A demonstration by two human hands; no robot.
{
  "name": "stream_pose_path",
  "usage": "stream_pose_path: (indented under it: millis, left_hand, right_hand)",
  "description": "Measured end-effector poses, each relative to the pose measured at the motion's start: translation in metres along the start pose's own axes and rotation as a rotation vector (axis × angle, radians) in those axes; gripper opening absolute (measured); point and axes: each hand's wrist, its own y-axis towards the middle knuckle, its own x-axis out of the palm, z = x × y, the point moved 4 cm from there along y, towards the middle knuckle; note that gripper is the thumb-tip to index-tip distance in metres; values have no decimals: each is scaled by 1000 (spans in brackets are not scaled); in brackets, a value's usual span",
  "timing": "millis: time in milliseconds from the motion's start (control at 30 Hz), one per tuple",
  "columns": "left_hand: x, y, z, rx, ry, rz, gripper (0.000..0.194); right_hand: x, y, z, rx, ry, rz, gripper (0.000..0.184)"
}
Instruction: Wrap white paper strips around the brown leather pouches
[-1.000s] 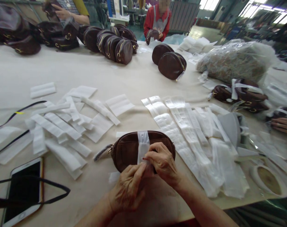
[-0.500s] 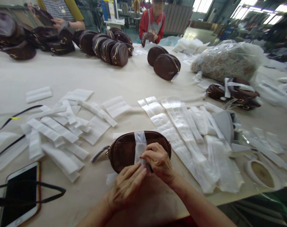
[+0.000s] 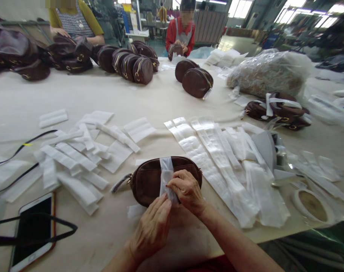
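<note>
A dark brown oval zip bag [image 3: 146,184] lies on the table in front of me, its strap end and metal ring pointing left. A translucent white plastic strip [image 3: 166,174] crosses its middle from top to bottom. My right hand [image 3: 188,192] is closed, thumb and fingertips pinching the strip on the lower right face of the bag. Stretched fingers of my left hand [image 3: 152,226] rest at the bag's lower edge, fingertips against the strip's lower end. The bag's lower right part is hidden by my right hand.
Loose white foam pieces [image 3: 75,158] lie to the left, beside a phone [image 3: 33,230] and black cords. Flattened plastic sleeves [image 3: 217,166], a grey tape dispenser [image 3: 264,149] and a tape roll [image 3: 313,206] are at right. Brown bags [image 3: 143,70] line the far side, where two people work.
The view has shifted slightly. My left hand has drawn back a little from the bag, while my right hand keeps its pinch on the strip. The person far left has lowered a bag.
</note>
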Motion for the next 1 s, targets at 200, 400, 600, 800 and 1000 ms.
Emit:
stream_pose_path:
  millis: [200,400,600,800,1000]
  left_hand:
    - [-13,24,-5,72,131,-77,29]
    - [1,34,-22,126,100,-120,25]
    - [7,24,-22,139,141,-109,21]
    - [8,21,-20,146,169,-118,23]
    - [7,23,-20,132,175,-99,23]
  right_hand:
    - [1,0,1,-9,-27,-10,17]
    - [2,-1,2,11,-35,-22,14]
    - [1,-1,1,43,24,31,14]
    - [1,1,4,117,16,85,15]
    - [2,1,7,196,-4,95,18]
